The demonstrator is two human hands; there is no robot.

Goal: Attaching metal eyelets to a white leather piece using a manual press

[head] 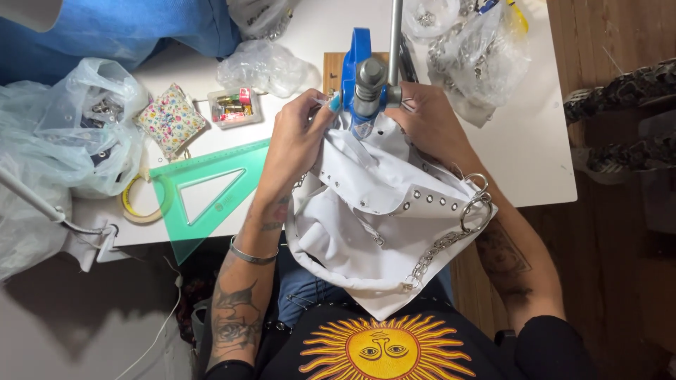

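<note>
Nearest the camera, the white garment (366,225) spills off the table (535,141) edge into the lap, so its weight hangs toward the person and only the working edge has to be fed up to the press (362,88). A chain (436,250) and a couple of metal rings (475,200) dangle off its right side, below and right of the press, and a row of eyelets runs along a strap there.

Left hand (296,137) sits just left of the press, fingers pinched on the fabric edge right at the die, looks like it's keeping the cloth flat and lined up. Right hand (422,123) is just right of the press, closed on the fabric too, though its fingertips are mostly hidden behind the tool. So the hands are apart, one on each side, stretching the cloth between them.

Left of the press: a green set square (204,197), tape roll (141,204), floral pouch (171,119), small clear box (234,107). Behind and right of it, bags of hardware (479,49), out of the way.
</note>
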